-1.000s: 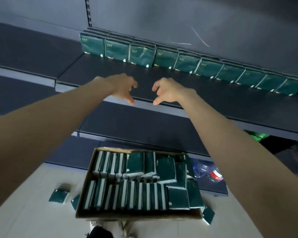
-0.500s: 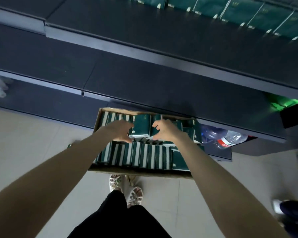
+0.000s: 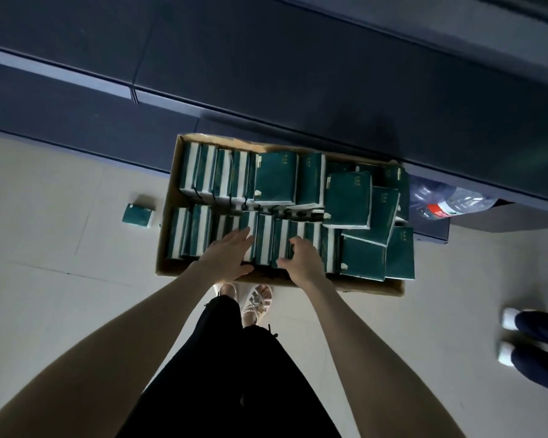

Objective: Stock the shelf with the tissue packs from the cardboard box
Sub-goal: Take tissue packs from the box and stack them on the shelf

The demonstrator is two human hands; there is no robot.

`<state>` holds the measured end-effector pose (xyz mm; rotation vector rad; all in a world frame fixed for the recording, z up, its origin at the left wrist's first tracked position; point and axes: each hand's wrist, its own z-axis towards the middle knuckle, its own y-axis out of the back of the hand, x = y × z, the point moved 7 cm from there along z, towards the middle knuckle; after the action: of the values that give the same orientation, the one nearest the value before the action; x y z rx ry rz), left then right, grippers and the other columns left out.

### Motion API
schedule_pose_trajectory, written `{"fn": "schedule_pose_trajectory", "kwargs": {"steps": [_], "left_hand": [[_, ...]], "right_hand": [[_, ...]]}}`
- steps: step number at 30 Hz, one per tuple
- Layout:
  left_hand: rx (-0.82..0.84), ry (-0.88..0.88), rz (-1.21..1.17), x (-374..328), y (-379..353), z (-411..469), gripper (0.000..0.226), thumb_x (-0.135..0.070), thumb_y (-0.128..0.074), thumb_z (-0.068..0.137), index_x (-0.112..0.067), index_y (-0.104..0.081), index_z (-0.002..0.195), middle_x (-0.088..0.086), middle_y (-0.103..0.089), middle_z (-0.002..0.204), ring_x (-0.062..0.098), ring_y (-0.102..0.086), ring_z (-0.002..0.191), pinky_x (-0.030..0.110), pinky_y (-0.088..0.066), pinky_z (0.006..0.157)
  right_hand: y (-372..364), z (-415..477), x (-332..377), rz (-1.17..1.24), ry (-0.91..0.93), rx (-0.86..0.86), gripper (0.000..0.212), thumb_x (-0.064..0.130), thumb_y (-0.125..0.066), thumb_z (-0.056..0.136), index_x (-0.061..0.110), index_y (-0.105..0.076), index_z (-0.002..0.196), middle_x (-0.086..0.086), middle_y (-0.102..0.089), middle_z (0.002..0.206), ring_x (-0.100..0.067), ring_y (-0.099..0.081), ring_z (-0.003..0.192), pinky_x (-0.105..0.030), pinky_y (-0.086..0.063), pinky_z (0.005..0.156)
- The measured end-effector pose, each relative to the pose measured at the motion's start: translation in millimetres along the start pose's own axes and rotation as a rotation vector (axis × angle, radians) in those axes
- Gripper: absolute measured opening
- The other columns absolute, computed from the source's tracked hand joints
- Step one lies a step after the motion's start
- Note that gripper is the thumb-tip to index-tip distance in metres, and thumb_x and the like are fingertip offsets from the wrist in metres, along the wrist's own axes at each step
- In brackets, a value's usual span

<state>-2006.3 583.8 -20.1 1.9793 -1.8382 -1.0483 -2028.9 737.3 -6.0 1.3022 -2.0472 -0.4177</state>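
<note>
**Colleague:** How far are you with the stocking?

**Me:** From my head camera, not far, I think. The cardboard box (image 3: 167, 229) stands on the floor (image 3: 60, 279) just in front of my feet, against the bottom of the shelf (image 3: 266, 67). It is nearly full of green tissue packs (image 3: 277, 177). Two rows stand on their edges, and on the right side several packs lie flat on top of the others, a little in disorder.

**Colleague:** And on the shelf itself?

**Me:** The boards I can see in this view carry no packs. The higher levels are outside the picture, so I cannot say what is there.

**Colleague:** What are your hands doing?

**Me:** Both are down in the near row. My left hand (image 3: 231, 251) is released, with straight fingers laid on the tops of the packs. My right hand (image 3: 301, 257) has its fingers bent over the upper edges and the thumb at the near end. It looks like the beginning of a grasp, but whether it really holds them I cannot tell. A few packs stand between the two hands, so I judge I am about to take them as one bunch.

**Colleague:** Anything else around?

**Me:** One loose pack (image 3: 138, 215) lies on the floor left of the box, and it must go up too. A water bottle (image 3: 446, 203) lies under the lowest board at the right.
</note>
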Motion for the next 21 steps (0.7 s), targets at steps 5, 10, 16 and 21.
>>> {"fn": "schedule_pose_trajectory", "kwargs": {"steps": [5,10,16,21], "left_hand": [[0.014,-0.015,-0.012,5,-16,5,0.073,-0.039,-0.049,0.096,-0.016,-0.009,0.152,-0.002,0.018,0.158,0.020,0.004,0.147,0.047,-0.021,0.115],[0.018,-0.021,-0.025,8,-18,6,0.073,-0.039,-0.049,0.096,-0.017,-0.009,0.152,-0.003,0.017,0.159,0.020,0.002,0.147,0.046,-0.020,0.115],[0.048,-0.025,0.000,13,-15,8,0.072,-0.041,-0.050,0.095,-0.017,-0.013,0.152,-0.002,0.012,0.160,0.021,0.000,0.147,0.048,-0.021,0.116],[-0.049,0.033,-0.138,6,3,2,0.071,-0.039,-0.056,0.093,-0.017,-0.021,0.150,0.004,-0.011,0.159,0.024,-0.015,0.145,0.044,-0.024,0.115]], "right_hand": [[-15,13,-10,0.026,-0.076,-0.067,0.046,0.033,-0.064,0.090,0.009,-0.050,0.126,-0.006,-0.050,0.124,-0.023,-0.054,0.109,-0.035,-0.045,0.088],[-20,25,-13,0.046,-0.115,-0.117,0.021,0.027,-0.059,0.093,0.008,-0.061,0.102,-0.006,-0.054,0.113,-0.016,-0.052,0.088,-0.028,-0.043,0.074],[-7,20,-5,0.176,-0.051,-0.066,0.014,0.017,-0.053,0.096,0.005,-0.060,0.099,-0.006,-0.062,0.097,-0.014,-0.053,0.080,-0.026,-0.041,0.069],[33,0,17,0.149,0.068,0.010,0.012,0.015,-0.041,0.100,0.007,-0.048,0.096,-0.010,-0.055,0.093,-0.017,-0.050,0.073,-0.028,-0.039,0.063]]}}
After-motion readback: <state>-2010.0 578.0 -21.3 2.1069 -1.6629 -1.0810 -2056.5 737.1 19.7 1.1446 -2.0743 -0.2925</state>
